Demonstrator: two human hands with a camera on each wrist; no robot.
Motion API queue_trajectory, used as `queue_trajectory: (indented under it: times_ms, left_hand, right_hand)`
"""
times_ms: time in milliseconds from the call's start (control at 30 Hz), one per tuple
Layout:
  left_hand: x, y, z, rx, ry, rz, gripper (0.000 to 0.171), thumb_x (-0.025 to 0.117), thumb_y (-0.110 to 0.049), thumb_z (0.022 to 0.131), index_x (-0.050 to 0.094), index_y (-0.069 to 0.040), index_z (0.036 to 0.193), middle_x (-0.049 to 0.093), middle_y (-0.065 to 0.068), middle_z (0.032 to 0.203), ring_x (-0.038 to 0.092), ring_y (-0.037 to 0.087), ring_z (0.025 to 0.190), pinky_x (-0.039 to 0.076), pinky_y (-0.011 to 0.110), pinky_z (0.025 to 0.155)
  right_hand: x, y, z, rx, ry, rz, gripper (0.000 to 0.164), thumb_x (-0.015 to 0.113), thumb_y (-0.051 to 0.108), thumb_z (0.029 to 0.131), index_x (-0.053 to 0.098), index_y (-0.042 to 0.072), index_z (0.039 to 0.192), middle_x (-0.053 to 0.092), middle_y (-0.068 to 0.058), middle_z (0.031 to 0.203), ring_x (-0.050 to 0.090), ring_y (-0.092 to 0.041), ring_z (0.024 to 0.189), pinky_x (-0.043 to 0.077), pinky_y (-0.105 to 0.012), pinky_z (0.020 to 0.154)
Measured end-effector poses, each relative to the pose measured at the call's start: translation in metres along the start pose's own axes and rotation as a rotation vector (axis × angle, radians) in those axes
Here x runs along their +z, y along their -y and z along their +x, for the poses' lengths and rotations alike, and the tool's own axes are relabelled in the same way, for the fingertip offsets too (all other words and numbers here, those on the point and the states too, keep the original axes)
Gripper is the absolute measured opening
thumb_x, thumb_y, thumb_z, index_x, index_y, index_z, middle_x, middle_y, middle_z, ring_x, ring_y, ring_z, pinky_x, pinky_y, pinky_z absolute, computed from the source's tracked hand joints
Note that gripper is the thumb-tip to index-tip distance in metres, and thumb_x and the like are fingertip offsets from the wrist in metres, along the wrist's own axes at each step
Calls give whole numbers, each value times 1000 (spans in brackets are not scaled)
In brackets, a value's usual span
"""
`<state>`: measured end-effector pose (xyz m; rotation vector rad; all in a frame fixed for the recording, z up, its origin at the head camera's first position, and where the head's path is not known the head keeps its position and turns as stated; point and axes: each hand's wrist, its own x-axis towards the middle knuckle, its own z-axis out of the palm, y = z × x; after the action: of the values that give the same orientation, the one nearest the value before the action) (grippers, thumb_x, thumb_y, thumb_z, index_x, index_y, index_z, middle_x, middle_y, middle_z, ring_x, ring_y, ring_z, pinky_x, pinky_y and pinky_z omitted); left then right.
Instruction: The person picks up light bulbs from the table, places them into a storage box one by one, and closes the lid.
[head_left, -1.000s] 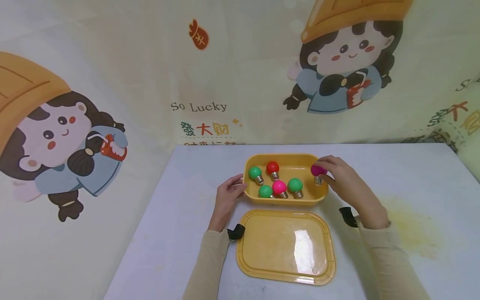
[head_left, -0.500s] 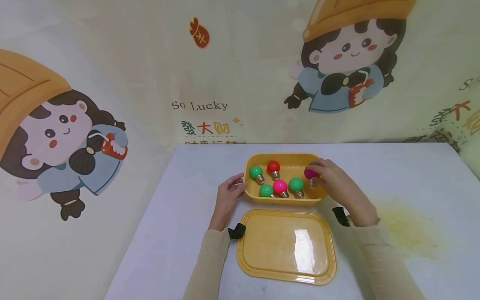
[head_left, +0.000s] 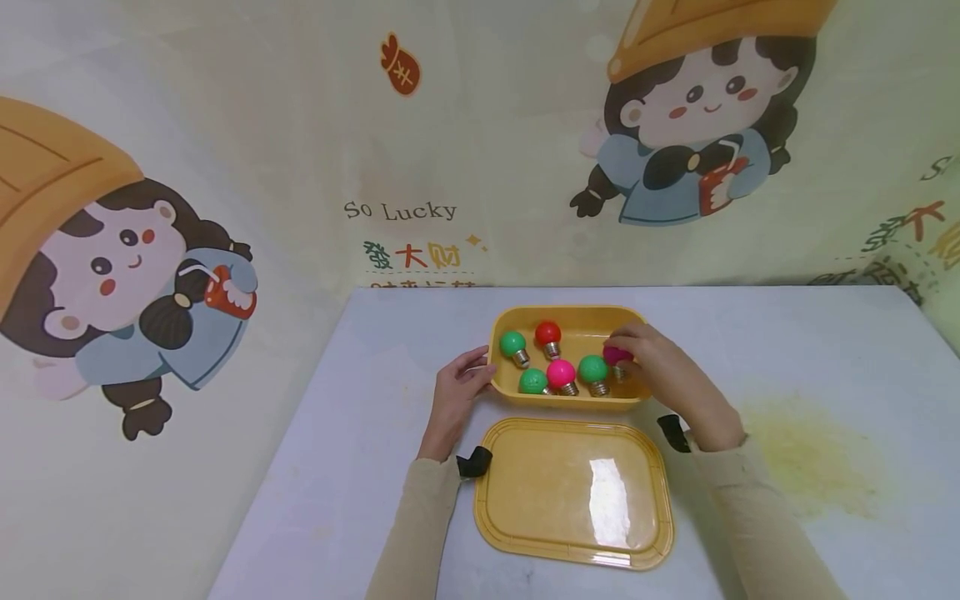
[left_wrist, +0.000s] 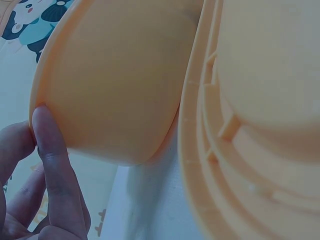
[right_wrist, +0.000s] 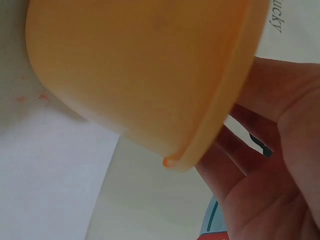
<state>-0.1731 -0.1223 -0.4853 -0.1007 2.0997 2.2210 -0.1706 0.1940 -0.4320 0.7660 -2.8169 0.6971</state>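
In the head view a yellow plastic box (head_left: 570, 402) holds several round light bulbs with metal screw bases. My right hand (head_left: 675, 375) reaches over the box's right end and grips a purple bulb (head_left: 618, 356) down inside it, beside a green bulb (head_left: 593, 368). A pink bulb (head_left: 561, 374) and another green bulb (head_left: 533, 382) lie along the near wall. Farther back are a red bulb (head_left: 548, 334) and a third green bulb (head_left: 513, 343). At the left end, my left hand (head_left: 455, 400) pinches the box's rim. The right wrist view hides the fingertips behind the box wall.
A yellow lid (head_left: 573, 492) lies flat on the white table (head_left: 360, 467) just in front of the box. Behind the table hangs a cream cloth (head_left: 517, 167) with cartoon prints. A pale yellow stain marks the tabletop on the right.
My right hand has moved left and lower with the purple bulb, from above the box's right end to beside the near green bulb. The left hand stays at the rim.
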Motion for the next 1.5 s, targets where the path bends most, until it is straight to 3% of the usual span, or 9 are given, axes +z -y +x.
queue_trajectory:
  times_ms: [333, 533, 700, 1033, 1333, 1500]
  left_hand:
    - [-2, -3, 1, -36, 31, -16, 46, 71, -9, 92, 59, -2, 136, 57, 24, 128, 59, 41, 112, 58, 22, 76]
    - [-3, -5, 3, -50, 43, 5, 44, 68, -5, 93, 58, 1, 136, 56, 27, 128, 57, 46, 112, 59, 24, 76]
    - [-2, -3, 1, -39, 24, -11, 44, 70, -8, 93, 60, -3, 135, 58, 23, 128, 60, 41, 110, 59, 22, 75]
    - [-1, 1, 2, 0, -1, 8, 40, 73, -13, 91, 65, -7, 129, 60, 18, 121, 65, 17, 94, 59, 22, 74]
    - [0, 0, 2, 20, -1, 27, 38, 73, -11, 91, 66, -6, 128, 62, 17, 117, 66, 18, 91, 59, 23, 72]
    - [-2, -4, 1, 33, 16, 49, 40, 73, -10, 90, 64, -3, 129, 63, 19, 116, 67, 20, 91, 60, 25, 71]
  right_hand:
    - [7, 0, 5, 4, 23, 32, 27, 79, -6, 78, 73, -1, 103, 67, -14, 104, 62, -30, 97, 58, -47, 86]
    - [11, -2, 6, 11, 47, 22, 25, 79, -5, 79, 73, -1, 102, 68, -13, 100, 62, -29, 92, 59, -46, 84]
    - [13, 0, 8, 17, 72, 25, 20, 77, -5, 80, 73, 1, 99, 70, -9, 94, 61, -25, 86, 59, -44, 81]
    - [12, 1, 7, 17, 74, -2, 19, 76, -4, 83, 71, -1, 101, 69, -11, 96, 62, -26, 88, 59, -46, 83]
    - [-2, 6, -4, 25, 7, -61, 31, 74, -2, 86, 67, -6, 115, 66, -22, 115, 61, -39, 109, 54, -53, 93]
    - [-9, 14, -9, 25, -63, -84, 32, 76, -2, 83, 67, -6, 114, 65, -20, 114, 61, -37, 104, 56, -51, 88]
